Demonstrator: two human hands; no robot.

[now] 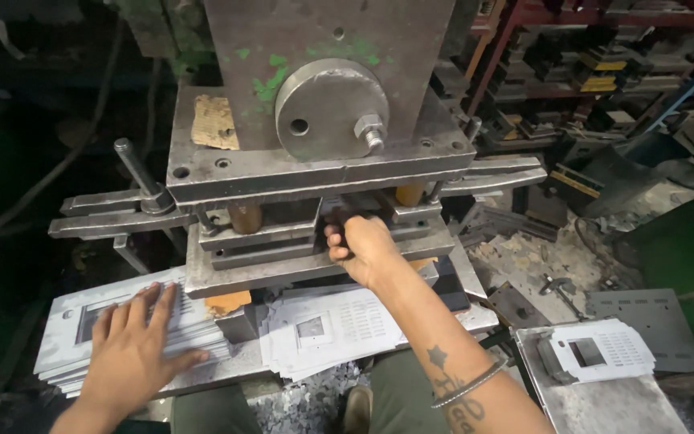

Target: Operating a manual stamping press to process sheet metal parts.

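My left hand [134,345] lies flat with fingers spread on a stack of grey stamped metal sheets [66,329] at the left of a heavy press [315,161]. My right hand [361,247] reaches into the gap between the press's die plates [267,241], its fingers curled around something there; what it grips is hidden. Below that hand a pile of punched sheets [327,329] with a square window and rows of small holes fans out over the bed's front edge.
Another small pile of punched sheets [604,350] rests on a metal box at the lower right. Racks of dies [604,72] fill the back right. Metal scrap [307,406] litters the floor between my legs. A clamp lever [138,173] sticks up at the left.
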